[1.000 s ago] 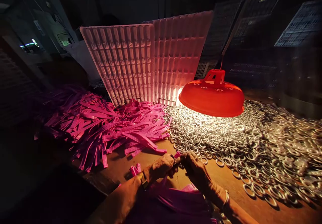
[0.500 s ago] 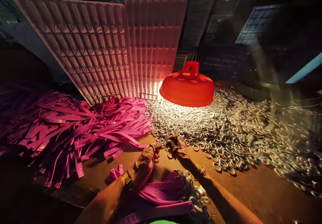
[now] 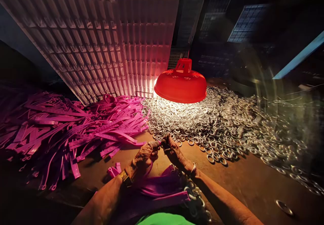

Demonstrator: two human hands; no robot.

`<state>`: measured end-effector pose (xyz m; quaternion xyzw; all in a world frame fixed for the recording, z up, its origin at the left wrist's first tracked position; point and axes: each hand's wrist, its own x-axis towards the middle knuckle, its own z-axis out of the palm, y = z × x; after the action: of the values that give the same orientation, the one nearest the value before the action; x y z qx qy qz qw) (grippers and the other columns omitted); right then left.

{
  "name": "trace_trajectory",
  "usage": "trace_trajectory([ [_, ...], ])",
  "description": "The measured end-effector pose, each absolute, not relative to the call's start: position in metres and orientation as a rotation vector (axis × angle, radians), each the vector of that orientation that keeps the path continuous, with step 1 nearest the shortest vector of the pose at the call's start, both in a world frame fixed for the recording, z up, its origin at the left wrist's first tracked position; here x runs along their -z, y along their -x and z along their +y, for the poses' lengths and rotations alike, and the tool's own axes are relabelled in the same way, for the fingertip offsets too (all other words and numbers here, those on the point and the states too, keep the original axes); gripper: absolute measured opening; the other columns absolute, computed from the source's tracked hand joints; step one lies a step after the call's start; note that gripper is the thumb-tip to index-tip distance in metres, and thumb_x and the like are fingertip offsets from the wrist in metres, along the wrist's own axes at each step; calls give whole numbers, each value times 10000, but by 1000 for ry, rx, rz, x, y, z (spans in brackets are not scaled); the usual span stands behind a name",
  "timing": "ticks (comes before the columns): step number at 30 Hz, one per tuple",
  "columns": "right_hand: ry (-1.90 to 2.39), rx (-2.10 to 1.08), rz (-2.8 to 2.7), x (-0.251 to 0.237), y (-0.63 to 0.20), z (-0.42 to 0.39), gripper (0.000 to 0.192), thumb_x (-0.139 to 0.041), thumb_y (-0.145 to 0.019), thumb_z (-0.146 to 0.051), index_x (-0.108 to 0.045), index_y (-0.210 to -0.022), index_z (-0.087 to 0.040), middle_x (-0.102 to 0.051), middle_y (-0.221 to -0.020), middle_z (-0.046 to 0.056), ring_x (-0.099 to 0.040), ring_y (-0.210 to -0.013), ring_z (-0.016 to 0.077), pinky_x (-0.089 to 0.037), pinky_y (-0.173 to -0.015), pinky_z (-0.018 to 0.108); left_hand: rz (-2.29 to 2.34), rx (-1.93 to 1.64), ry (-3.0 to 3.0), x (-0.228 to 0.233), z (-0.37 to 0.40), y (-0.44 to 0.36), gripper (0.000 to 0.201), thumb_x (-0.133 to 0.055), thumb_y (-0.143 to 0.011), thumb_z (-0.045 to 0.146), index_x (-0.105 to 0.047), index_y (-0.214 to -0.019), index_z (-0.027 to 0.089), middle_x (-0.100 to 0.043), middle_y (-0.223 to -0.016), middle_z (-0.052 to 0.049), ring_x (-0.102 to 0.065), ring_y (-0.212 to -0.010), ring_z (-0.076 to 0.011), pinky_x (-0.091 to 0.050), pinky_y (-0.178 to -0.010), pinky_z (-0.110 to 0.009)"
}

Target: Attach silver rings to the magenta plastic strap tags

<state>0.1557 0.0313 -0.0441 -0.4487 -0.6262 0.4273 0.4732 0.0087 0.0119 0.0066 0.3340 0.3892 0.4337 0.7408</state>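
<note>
My left hand (image 3: 145, 156), with a wrapped fingertip, is closed around a pink strap (image 3: 150, 169). The strap hangs below the fist, and its tip shows as a small pink spot between my hands. My right hand (image 3: 174, 152) is pinched right beside that tip, its fingers also wrapped. A metal ring (image 3: 166, 148) shows dimly at its fingertips; how it sits against the strap tip is hidden. Below my wrists lies a heap of pink straps (image 3: 164, 198) with several metal rings (image 3: 196, 196) along its right side.
A large pile of pink straps (image 3: 108, 123) covers the left of the table. Loose metal rings (image 3: 215, 127) spread across the middle and right. A red lamp (image 3: 181, 86) hangs low over them, before ribbed panels (image 3: 101, 49). One stray ring (image 3: 284, 207) lies front right.
My right hand has moved in against the left, closing the gap at the fingertips. The ring near its fingers has come along. The whole view has shifted slightly.
</note>
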Motion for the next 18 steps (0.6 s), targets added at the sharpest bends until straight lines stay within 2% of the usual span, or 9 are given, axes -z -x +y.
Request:
trace_trajectory([
  [3,1081,-958,-1624,42,-156,30,328,-428,-765,-339,-557,-1029,-192,-457,-706,10,-340,-599,141,-344,-542,248,888,-952,-740,-5,14,-10,380,-743,-637,451,-514,-693,153,-459,-621,32,-265,-481,-32,-184,-470,-218],
  [5,1091,-985,-1643,36,-156,29,255,-398,-801,-331,-545,-949,-184,-434,-682,4,-314,-577,134,-315,-508,241,923,-939,-767,1,17,-10,394,-756,-600,461,-510,-657,159,-470,-579,37,-271,-438,-29,-165,-448,-225],
  [10,1094,-1095,-1644,27,-158,29,178,-362,-850,-333,-436,-758,-199,-415,-653,4,-336,-575,135,-336,-492,236,1044,-924,-1035,5,14,-14,370,-722,-632,483,-613,-705,137,-508,-503,24,-295,-398,-36,-162,-421,-224],
  [14,1117,-1027,-1719,28,-161,34,137,-395,-816,-312,-423,-742,-200,-435,-656,5,-346,-570,132,-327,-482,234,1100,-924,-1101,-5,7,-16,397,-709,-616,500,-623,-724,128,-533,-503,16,-282,-398,-33,-177,-415,-214],
  [18,1060,-1018,-1794,8,-164,35,214,-368,-885,-356,-443,-750,-208,-446,-681,19,-377,-598,149,-380,-515,254,1111,-772,-1018,-17,8,-14,442,-644,-599,567,-568,-659,137,-488,-474,26,-354,-383,-59,-219,-387,-214],
])
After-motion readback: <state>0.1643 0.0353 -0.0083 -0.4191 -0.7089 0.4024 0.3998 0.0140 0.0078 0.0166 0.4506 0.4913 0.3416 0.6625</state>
